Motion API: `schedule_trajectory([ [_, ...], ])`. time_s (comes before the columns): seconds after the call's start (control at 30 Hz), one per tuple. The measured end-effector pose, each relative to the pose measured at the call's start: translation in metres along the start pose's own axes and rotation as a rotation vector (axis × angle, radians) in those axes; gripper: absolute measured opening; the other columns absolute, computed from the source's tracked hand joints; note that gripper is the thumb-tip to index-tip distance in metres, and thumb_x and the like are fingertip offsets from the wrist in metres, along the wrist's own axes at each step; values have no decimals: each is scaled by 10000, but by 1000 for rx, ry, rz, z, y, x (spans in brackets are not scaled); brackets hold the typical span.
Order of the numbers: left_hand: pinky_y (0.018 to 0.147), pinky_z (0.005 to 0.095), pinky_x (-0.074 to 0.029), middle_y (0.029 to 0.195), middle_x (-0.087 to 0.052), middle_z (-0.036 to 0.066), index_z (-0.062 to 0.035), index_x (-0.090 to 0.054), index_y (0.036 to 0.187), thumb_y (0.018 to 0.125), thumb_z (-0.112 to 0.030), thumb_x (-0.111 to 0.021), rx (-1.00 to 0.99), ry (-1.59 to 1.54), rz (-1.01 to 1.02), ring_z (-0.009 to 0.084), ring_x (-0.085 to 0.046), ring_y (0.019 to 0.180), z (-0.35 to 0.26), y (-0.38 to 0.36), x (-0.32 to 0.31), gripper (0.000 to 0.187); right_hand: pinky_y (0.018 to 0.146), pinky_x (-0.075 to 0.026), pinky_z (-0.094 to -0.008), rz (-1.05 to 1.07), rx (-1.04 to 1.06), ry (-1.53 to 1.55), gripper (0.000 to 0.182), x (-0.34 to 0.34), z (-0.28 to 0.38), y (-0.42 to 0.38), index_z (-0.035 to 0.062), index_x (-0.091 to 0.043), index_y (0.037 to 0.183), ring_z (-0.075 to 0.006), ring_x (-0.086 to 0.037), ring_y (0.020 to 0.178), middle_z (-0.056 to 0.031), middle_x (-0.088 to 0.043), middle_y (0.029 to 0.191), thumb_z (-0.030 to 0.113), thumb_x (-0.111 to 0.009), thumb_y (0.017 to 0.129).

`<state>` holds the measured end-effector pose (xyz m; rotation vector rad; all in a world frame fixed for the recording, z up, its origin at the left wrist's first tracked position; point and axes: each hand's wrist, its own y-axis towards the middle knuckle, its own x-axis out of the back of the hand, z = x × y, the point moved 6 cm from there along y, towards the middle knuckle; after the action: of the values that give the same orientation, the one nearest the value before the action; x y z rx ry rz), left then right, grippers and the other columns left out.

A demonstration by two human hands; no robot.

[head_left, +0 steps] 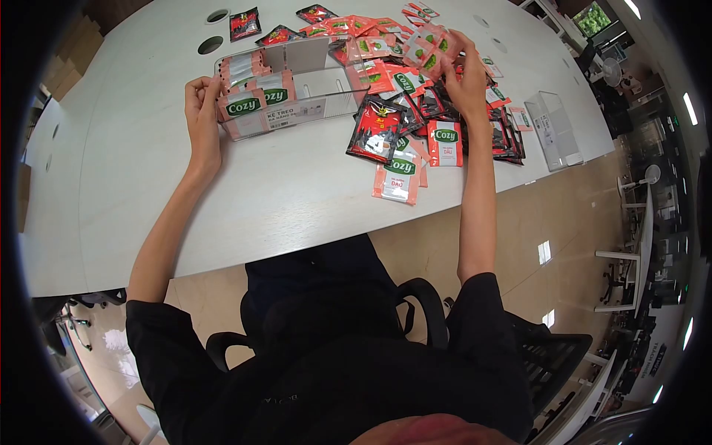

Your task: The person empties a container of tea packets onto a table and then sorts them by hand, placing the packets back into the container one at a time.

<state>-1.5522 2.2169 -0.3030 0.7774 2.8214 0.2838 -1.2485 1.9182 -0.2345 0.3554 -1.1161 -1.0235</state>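
Note:
My left hand [203, 111] grips the left end of a clear plastic box [326, 105]. Pink Cozy tea sachets [245, 106] stand in rows in the box's left part, while its right part shows bare plastic. My right hand [467, 78] is closed on a few pink Cozy sachets [430, 50], lifted over the pile to the right of the box. That pile mixes pink Cozy sachets [397, 178] with black-and-red packets [375, 130]. Some of the pile is hidden behind my right hand and forearm.
A second clear plastic box [555, 133] lies near the table's right edge. Several black-and-red packets, one a loose packet [245, 24], lie toward the back. Round cable holes [211, 45] open in the white table [141, 170]. An office chair [423, 304] is below me.

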Motion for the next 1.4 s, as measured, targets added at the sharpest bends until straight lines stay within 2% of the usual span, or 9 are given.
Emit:
schedule_trajectory([
  [0.07,626,190,-311,779,-483,-67,-79,-512,1039,1006,-298,-548,-7,-3,-4,11,-374,691,-2,0,0,225,807,-505,-391,-21,188,-121,399,-2,4,1,90,-563,1240,-310,-635,978,-148,-624,1134,13,-602,851],
  [0.1,625,190,-311,780,-483,-67,-79,-511,1037,1006,-297,-548,8,-9,-1,11,-372,693,-2,-1,-1,222,807,-505,-391,-25,192,-122,399,-2,6,2,90,-563,1240,-310,-635,978,-148,-624,1134,13,-602,851],
  [0.17,624,191,-311,782,-483,-66,-80,-511,1035,1007,-295,-547,16,-21,1,10,-371,695,-4,-3,-2,220,808,-498,-389,8,123,-42,358,-4,7,0,90,-597,1195,-312,-633,946,-118,-619,1093,23,-615,845],
  [0.33,632,189,-319,792,-472,-58,-87,-500,1037,1012,-276,-535,3,-7,30,18,-381,717,-6,-4,-2,194,791,-488,-410,20,145,-78,420,-5,19,-2,89,-566,1211,-338,-619,926,-138,-616,1032,132,-701,815],
  [0.53,644,192,-326,799,-457,-49,-85,-485,1027,1021,-266,-516,-12,-20,20,33,-387,725,-8,-4,-3,184,826,-489,-450,84,108,-10,391,-13,10,-5,68,-531,1254,-403,-606,999,-195,-611,1104,156,-626,885],
  [0.9,623,189,-328,784,-454,-49,-83,-474,1014,1027,-275,-501,7,-19,31,31,-384,710,-12,-7,-5,194,874,-471,-437,190,-4,-31,370,-20,12,-8,91,-557,1263,-366,-576,1015,-165,-569,1097,237,-603,926],
  [1.03,614,190,-324,772,-446,-53,-86,-481,1009,1026,-278,-503,10,-17,37,28,-381,701,-10,-6,-4,194,841,-478,-423,164,16,-8,320,-17,18,-8,98,-582,1224,-343,-583,999,-144,-568,1050,224,-601,930],
  [1.2,601,189,-315,766,-437,-60,-90,-483,1010,1026,-283,-502,11,-10,4,23,-368,683,-11,-7,-5,194,802,-480,-423,111,53,13,243,-16,16,-6,52,-595,1159,-370,-591,933,-160,-573,1019,75,-576,918],
  [1.4,587,184,-303,762,-420,-67,-96,-484,1016,1026,-288,-502,16,-10,14,17,-359,678,-10,-7,-5,193,744,-499,-414,32,30,19,236,-10,14,-4,35,-588,1142,-371,-615,893,-161,-591,1015,49,-573,907],
])
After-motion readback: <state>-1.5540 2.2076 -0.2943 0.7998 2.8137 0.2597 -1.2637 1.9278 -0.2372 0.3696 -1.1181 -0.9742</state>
